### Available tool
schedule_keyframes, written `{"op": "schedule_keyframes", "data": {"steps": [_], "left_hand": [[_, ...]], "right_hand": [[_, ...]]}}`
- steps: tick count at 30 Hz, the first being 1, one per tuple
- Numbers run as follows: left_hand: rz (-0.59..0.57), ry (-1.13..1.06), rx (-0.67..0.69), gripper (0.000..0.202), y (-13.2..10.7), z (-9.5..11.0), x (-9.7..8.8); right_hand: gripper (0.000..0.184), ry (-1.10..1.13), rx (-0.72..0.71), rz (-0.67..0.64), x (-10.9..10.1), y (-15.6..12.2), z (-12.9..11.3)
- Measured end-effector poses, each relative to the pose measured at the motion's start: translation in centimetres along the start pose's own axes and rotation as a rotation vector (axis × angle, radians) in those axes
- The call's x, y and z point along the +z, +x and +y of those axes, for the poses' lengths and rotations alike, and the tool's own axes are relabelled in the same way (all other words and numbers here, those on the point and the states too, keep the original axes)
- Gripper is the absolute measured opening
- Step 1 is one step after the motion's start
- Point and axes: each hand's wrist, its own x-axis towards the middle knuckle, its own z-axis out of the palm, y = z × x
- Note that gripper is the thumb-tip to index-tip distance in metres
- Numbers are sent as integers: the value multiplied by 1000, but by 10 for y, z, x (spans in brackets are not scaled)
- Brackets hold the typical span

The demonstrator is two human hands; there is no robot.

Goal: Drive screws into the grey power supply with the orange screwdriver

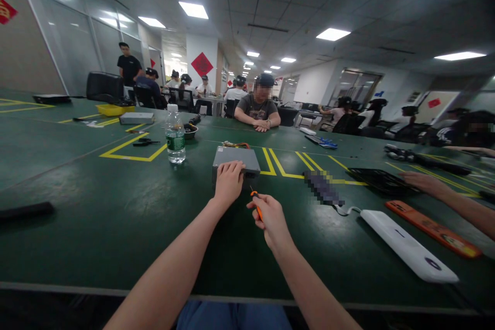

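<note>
A grey metal computer power supply unit (247,159) sits on the green table in front of me, with coloured wires (236,145) at its far side. My left hand (229,181) grips its near left part, fingers over the top and the near face partly covered. Just right of it, my right hand (273,219) is closed around an orange and black screwdriver (259,208). The thin shaft points up toward the unit's near side; I cannot tell whether its tip touches.
A water bottle (176,136) stands left of the unit, near a metal bowl (191,133). To the right lie a blurred-out phone (323,188), a white power bank-like device (406,245) and an orange case (433,228). Another person's hand (419,183) touches a black tray (379,179). Someone sits opposite.
</note>
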Motion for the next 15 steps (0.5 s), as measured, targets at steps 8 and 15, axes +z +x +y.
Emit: {"op": "schedule_keyframes", "data": {"steps": [8, 15], "left_hand": [[-4, 6, 2, 27, 0, 0, 0], [-16, 10, 5, 29, 0, -1, -1]], "right_hand": [[34, -132, -110, 117, -7, -11, -9], [33, -496, -338, 7, -6, -25, -9]]}}
